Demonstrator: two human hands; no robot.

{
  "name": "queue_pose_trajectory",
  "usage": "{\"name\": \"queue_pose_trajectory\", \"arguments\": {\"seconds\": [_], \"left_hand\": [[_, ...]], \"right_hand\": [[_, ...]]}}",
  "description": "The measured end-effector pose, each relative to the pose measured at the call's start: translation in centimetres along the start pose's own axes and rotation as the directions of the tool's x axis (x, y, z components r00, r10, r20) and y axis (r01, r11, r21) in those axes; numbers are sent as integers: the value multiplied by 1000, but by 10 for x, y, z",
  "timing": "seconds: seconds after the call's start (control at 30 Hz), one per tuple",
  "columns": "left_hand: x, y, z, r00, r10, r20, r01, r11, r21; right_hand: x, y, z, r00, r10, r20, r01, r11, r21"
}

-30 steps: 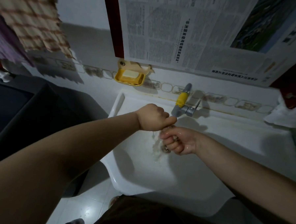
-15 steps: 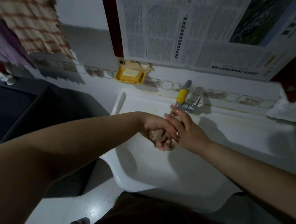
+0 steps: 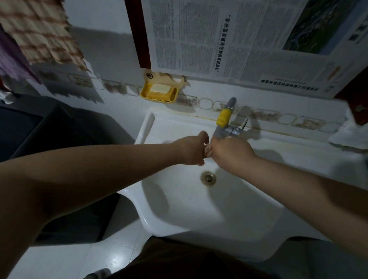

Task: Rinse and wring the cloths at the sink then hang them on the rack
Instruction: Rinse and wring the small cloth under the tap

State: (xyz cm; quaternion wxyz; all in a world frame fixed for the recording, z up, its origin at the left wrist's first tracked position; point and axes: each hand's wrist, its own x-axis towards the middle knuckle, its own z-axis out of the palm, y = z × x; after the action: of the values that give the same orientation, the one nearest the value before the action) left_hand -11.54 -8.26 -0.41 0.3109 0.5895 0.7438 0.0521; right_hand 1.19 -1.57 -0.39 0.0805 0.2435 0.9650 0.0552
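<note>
Centrally: left hand [image 3: 194,149], fingers curled into a fist, gripping one end of a small wadded cloth [image 3: 208,151]. Right hand [image 3: 231,151], likewise curled, gripping the other end; the two fists sit knuckle to knuckle with only a pale bulge of the cloth showing between them. The cloth is held above the basin, just under the tap spout and up from the drain.

Item: tap [image 3: 227,125], grey metal with a yellow sleeve, at 12 o'clock from the hands, its spout touching or just above the right hand; which, cannot be told.

Item: drain [image 3: 208,178], round metal ring, at 6 o'clock from the hands, near.

Item: sink [image 3: 227,222], white, angular basin, surrounding the hands and extending to 6 o'clock.

Item: soap dish [image 3: 159,92], yellow, fixed to the wall at 11 o'clock, holding a pale bar of soap [image 3: 160,88].

Item: newspaper [image 3: 226,39], sheets hung on the wall at 12 to 1 o'clock, above the tap.

Item: checked towel [image 3: 33,24], cream with reddish stripes, hanging at 10 o'clock, well apart; a purple cloth [image 3: 6,55] hangs beside it at the frame's edge.

Item: white cloth [image 3: 358,135], bunched on the sink's rim at 3 o'clock.

Item: dark bin or cabinet [image 3: 57,137] at 9 o'clock, beside the sink; white tiled floor [image 3: 70,259] at 7 o'clock.
</note>
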Motion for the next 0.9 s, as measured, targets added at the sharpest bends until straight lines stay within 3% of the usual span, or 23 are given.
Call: {"name": "queue_pose_trajectory", "arguments": {"seconds": [0.1,0.17,0.2,0.27,0.33,0.4,0.5,0.57,0.67,0.7,0.77,0.83,0.9], "left_hand": [[2,2,-6,979,109,-174,-47,944,325],[4,5,-10,959,214,-188,-92,857,506],[5,6,-12,947,275,-168,-131,804,579],[8,6,-22,915,388,-112,-219,710,670],[16,0,-32,818,568,-87,-340,601,724],[20,-4,-41,640,762,-101,-467,489,737],[25,-5,-54,508,848,-153,-505,437,744],[28,-6,-58,450,875,-180,-503,415,758],[25,-13,-53,405,909,-98,-528,320,786],[21,-14,-50,419,906,-63,-545,307,781],[13,-17,-42,493,869,-50,-554,357,752],[6,-15,-31,565,812,-146,-512,483,710],[-2,-11,-22,751,625,-214,-403,690,601]], "right_hand": [[4,-1,-1,995,40,94,-55,984,167],[5,-1,0,981,18,193,-96,911,401],[4,0,-2,969,57,242,-193,786,588],[-2,-3,-9,925,137,353,-378,371,848],[-7,-5,-12,868,91,488,-492,25,870],[-9,-8,-17,835,-14,551,-543,-192,818],[-4,-7,-29,796,-139,589,-589,-398,703],[-3,0,-35,765,-233,600,-636,-416,650],[-2,19,-37,695,-384,608,-716,-286,637],[-3,25,-37,667,-420,615,-736,-238,634],[1,34,-31,625,-456,634,-762,-180,622],[2,39,-29,623,-471,625,-760,-176,625],[1,41,-25,681,-442,583,-715,-233,659]]}}
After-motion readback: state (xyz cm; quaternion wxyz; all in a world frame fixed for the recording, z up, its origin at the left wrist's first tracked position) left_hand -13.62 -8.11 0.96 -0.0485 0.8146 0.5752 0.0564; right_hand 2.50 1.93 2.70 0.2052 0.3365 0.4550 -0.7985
